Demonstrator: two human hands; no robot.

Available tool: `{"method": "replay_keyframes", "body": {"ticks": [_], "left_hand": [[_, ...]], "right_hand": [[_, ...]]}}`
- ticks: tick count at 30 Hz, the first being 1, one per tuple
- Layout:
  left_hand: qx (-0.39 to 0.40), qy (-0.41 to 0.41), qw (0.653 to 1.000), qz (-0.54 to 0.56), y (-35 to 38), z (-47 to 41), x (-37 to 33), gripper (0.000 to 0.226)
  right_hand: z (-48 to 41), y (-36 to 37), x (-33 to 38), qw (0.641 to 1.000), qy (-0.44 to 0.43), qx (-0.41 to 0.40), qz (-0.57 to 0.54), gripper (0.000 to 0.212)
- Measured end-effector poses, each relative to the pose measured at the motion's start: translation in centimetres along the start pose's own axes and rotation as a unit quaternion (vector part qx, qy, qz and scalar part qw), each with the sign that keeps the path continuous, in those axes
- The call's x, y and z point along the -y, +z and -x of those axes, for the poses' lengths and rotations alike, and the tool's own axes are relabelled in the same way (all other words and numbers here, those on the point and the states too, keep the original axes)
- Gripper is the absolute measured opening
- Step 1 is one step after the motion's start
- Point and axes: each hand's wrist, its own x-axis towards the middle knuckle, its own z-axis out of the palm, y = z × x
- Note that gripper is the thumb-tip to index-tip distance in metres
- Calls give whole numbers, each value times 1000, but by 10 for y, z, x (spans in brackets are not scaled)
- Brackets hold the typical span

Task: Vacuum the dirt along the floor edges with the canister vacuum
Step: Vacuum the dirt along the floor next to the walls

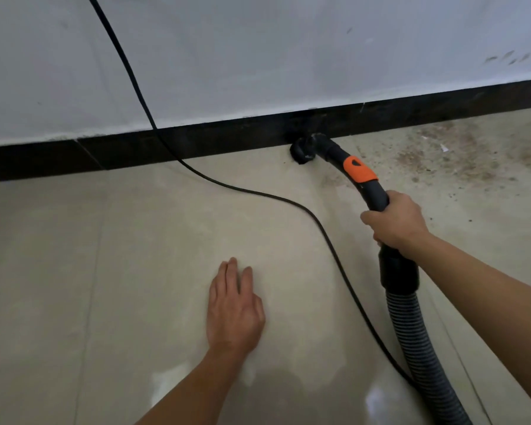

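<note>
The right hand [394, 222] gripped the black, orange-collared vacuum wand [360, 173], its round nozzle [301, 152] at the dark baseboard [105, 151]; brownish dirt [442, 151] lay toward the frame's right, seemingly uncleared. The left hand [233, 308] lay flat, empty.

Ribbed vacuum hose [423, 348] cut off at bottom edge, power cord [288, 200] leaving top edge, canister unseen, handle partly hidden under right hand [394, 222]

Dim even light, pale glare on floor [377, 400] lower right, slightly soft
</note>
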Motion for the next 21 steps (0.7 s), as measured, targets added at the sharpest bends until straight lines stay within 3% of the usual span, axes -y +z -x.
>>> {"method": "replay_keyframes", "body": {"ticks": [5, 8, 11, 15, 21], "left_hand": [[5, 0, 1000, 0, 0, 0, 1, 53], [3, 1, 1000, 4, -1, 0, 1, 53], [4, -2, 1000, 3, -1, 0, 1, 54], [8, 1, 1000, 8, -2, 1, 2, 55], [-12, 3, 1000, 23, -1, 2, 2, 56]], "right_hand": [[-8, 4, 6, 999, -6, 36, -9, 22], [-10, -10, 7, 997, -30, 61, 29, 20], [-1, -20, 5, 995, -52, 30, 85, 22], [28, -25, -6, 986, -92, 80, 118, 19], [74, -60, -81, 995, -17, 41, 94, 18]]}}
